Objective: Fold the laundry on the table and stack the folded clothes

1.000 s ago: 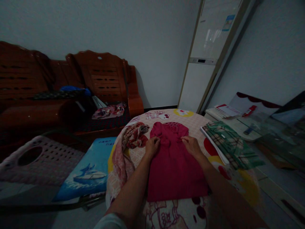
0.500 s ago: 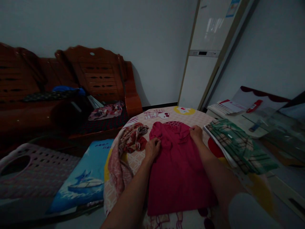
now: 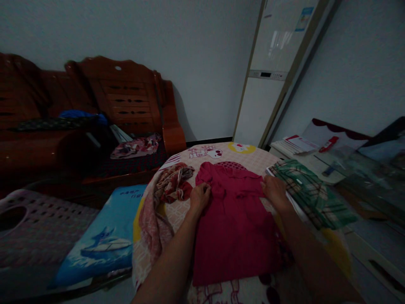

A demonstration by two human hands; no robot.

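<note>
A magenta garment (image 3: pixel 234 236) lies spread on a round table with a patterned cloth (image 3: pixel 202 154). My left hand (image 3: pixel 200 198) is closed on the garment's upper left edge. At the upper right, my right hand (image 3: pixel 274 192) pinches a corner of the same garment, pulled out sideways. Left of the garment lies a crumpled reddish patterned cloth (image 3: pixel 174 183). A folded green plaid cloth (image 3: pixel 310 190) rests at the table's right side, close to my right hand.
A wooden sofa (image 3: pixel 120 97) with cloths on it stands at the back left. A blue cushion (image 3: pixel 104 236) and a pink woven chair (image 3: pixel 47 228) are left of the table. Papers (image 3: pixel 297 143) lie on a cabinet at the right.
My right hand has moved right, drawing the garment's upper right part outward. My left hand stays on the left edge. The view has shifted slightly.
</note>
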